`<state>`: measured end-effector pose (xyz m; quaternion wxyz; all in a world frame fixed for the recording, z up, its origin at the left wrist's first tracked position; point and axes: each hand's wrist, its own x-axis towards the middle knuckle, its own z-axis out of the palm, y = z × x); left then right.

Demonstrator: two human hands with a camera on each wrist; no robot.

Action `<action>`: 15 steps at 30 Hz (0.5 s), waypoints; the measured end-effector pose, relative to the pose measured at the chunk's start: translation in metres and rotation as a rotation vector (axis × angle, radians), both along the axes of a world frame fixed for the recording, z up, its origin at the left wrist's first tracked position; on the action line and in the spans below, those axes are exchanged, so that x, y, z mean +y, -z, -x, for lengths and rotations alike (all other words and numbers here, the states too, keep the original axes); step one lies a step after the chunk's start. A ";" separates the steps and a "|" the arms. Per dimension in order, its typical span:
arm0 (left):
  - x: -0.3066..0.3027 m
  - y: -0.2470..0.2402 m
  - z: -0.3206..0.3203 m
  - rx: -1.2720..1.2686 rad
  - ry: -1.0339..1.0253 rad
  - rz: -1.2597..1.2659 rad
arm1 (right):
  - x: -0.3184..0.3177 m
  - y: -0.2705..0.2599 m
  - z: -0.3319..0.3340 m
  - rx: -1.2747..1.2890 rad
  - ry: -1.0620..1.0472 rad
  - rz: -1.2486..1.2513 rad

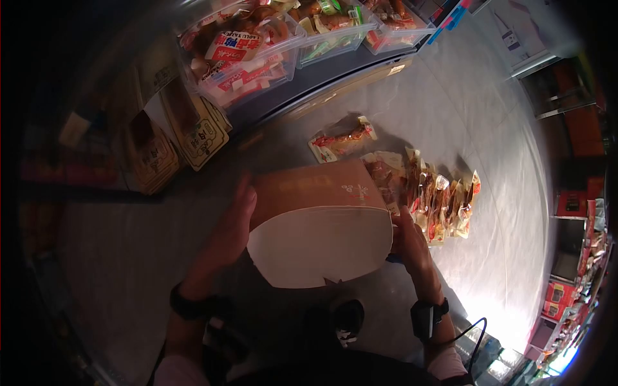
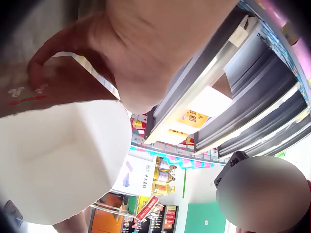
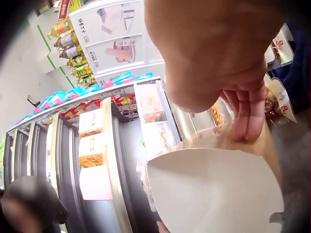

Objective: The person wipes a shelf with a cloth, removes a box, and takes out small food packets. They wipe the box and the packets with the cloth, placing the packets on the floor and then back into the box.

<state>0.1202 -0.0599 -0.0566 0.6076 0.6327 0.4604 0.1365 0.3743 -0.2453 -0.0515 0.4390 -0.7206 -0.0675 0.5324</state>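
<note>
A brown cardboard box [image 1: 315, 186] with a white face [image 1: 322, 248] toward the body is held between both hands in the head view. My left hand [image 1: 232, 225] grips its left side; in the left wrist view that hand [image 2: 136, 53] has a bent finger on the brown printed side [image 2: 63, 82]. On the right side, my right hand [image 1: 412, 248] holds the box, its fingertips against the brown side in the right wrist view [image 3: 250, 116]. Beyond the box, wrapped snack packets [image 1: 441, 199] lie in a row on the floor, with one separate packet [image 1: 344, 138] nearer the shelf.
Clear plastic bins [image 1: 248, 64] of packets stand on a shelf [image 1: 315, 83] at the top. Flat printed packs [image 1: 193, 128] are at upper left. Stocked shelving [image 1: 573, 257] lines the far right. Shoes [image 1: 348, 318] show below the box. Another person [image 2: 265, 194] appears in the left wrist view.
</note>
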 end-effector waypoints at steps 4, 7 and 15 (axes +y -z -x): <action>0.005 -0.025 -0.005 0.064 0.223 -0.080 | -0.018 0.013 0.006 -0.465 -0.155 -0.083; 0.006 -0.017 -0.002 0.162 0.239 0.019 | -0.046 0.035 0.014 -0.964 -0.572 0.097; 0.025 -0.010 0.019 0.175 0.306 -0.100 | -0.072 0.065 0.051 -1.238 -0.697 0.241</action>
